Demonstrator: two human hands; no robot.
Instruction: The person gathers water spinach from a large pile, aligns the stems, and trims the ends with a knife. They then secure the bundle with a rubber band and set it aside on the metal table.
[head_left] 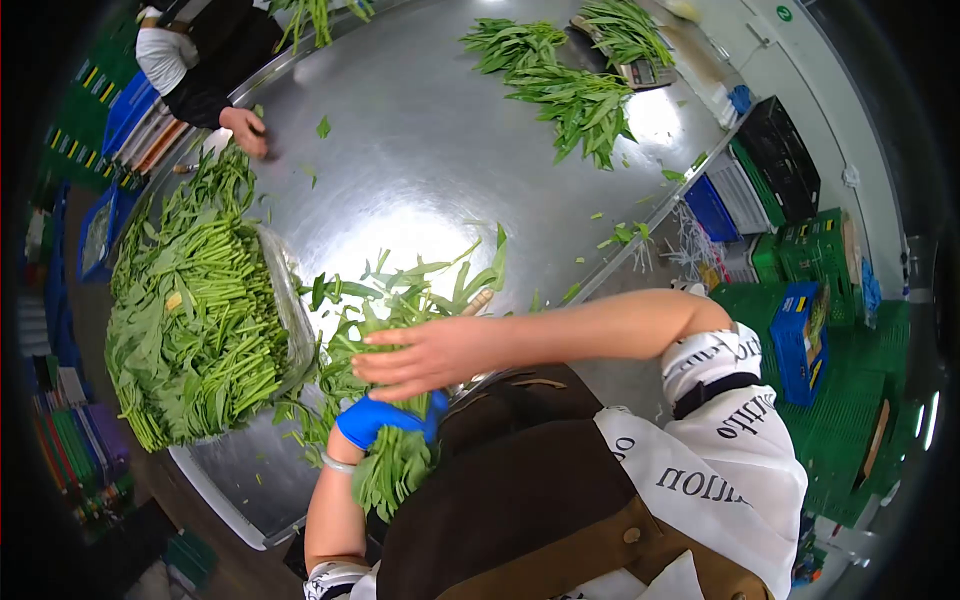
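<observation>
My left hand (385, 418), in a blue glove, is closed around a bunch of leafy greens (392, 470) that look like water spinach. Leaves hang below the glove, and more stems and leaves spread above it. Just over the glove is my bare right hand (415, 360), palm down with its fingers apart, touching or passing over the greens; contact is hard to tell. A tan handle-like piece (480, 301) lies beside my right forearm. To the left rises a large pile of greens (205, 320), cut stem ends facing right, with clear plastic (290, 310) along its side.
Across the metal table (400, 120), loose bunches (580, 95) lie near a scale (645, 74). A co-worker's hand (245, 132) is by the pile's far end. Green crates (815, 255) and a blue crate (798, 342) stand at right. Leaf scraps dot the tabletop.
</observation>
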